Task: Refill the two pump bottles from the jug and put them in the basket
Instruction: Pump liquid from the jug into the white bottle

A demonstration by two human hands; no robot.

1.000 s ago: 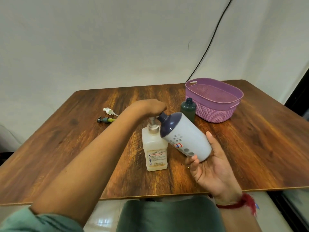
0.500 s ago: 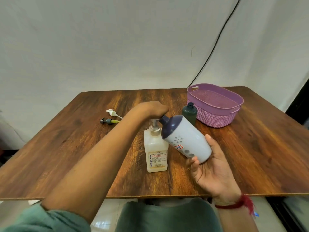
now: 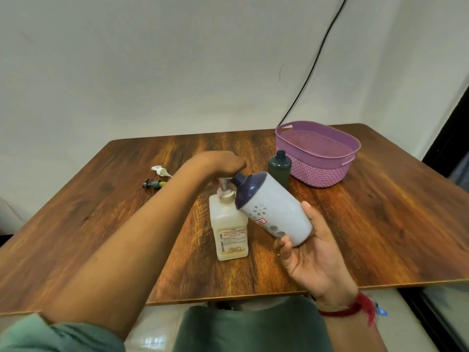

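A translucent cream pump bottle (image 3: 231,232) stands upright at the table's middle, with a silvery funnel (image 3: 224,188) in its neck. My left hand (image 3: 223,162) reaches over from the left and grips the funnel's top; its fingertips are hidden. My right hand (image 3: 312,252) holds the white jug (image 3: 276,214) by its base, tilted left, so that the dark purple spout sits by the funnel. A dark green bottle (image 3: 279,168) without a pump stands beside the purple basket (image 3: 330,171) at the back right.
Two loose pump heads lie at the back left of the wooden table (image 3: 380,224): a white pump head (image 3: 158,170) and a dark pump head with a yellow stem (image 3: 153,184). A black cable (image 3: 312,67) runs down the wall behind the basket.
The view has shifted a little. Both hands keep the same pose at the cream bottle, and the jug stays tilted with its spout by the funnel.
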